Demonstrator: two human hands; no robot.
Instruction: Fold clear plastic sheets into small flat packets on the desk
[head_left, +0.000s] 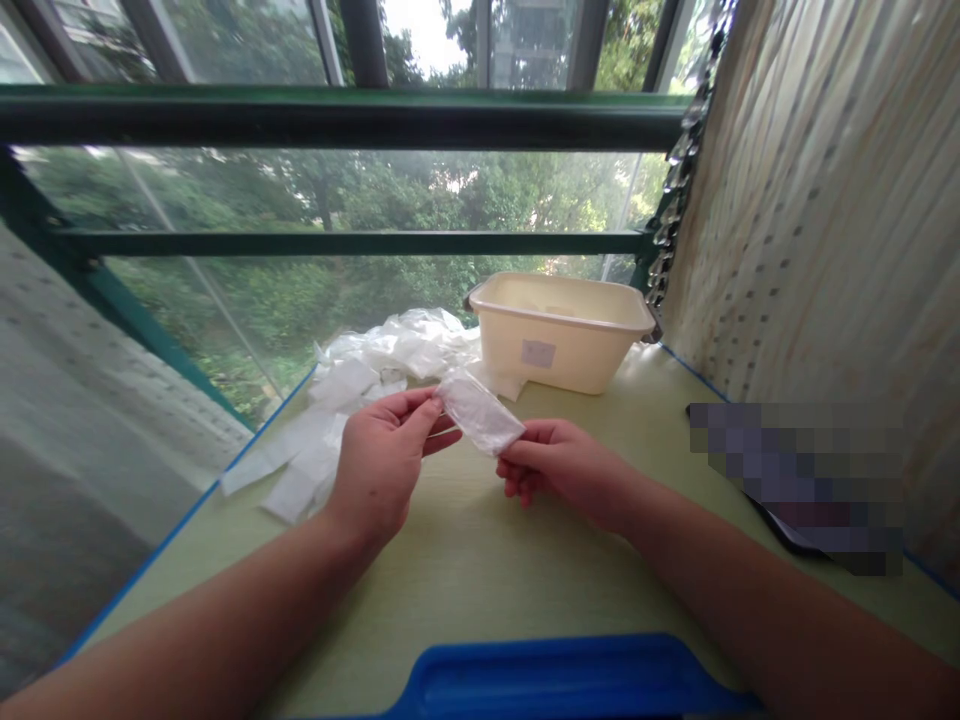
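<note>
A small white packet in a clear plastic sleeve (pixel 481 410) is held up above the table, tilted, between both hands. My left hand (pixel 390 450) pinches its upper left corner with thumb and forefinger. At the lower right end, my right hand (pixel 555 460) grips it between thumb and fingers. What lies inside the sleeve cannot be made out. Behind my left hand spreads a heap of white, partly clear plastic sleeves (pixel 405 345), with several flat ones (pixel 307 480) reaching toward the left table edge.
A cream plastic tub (pixel 562 345) with a small label stands at the back, right of the heap. A pixelated flat device (pixel 795 490) lies at the right edge. A blue moulded tray (pixel 555 675) borders the front. Curtains and a railed window surround the table.
</note>
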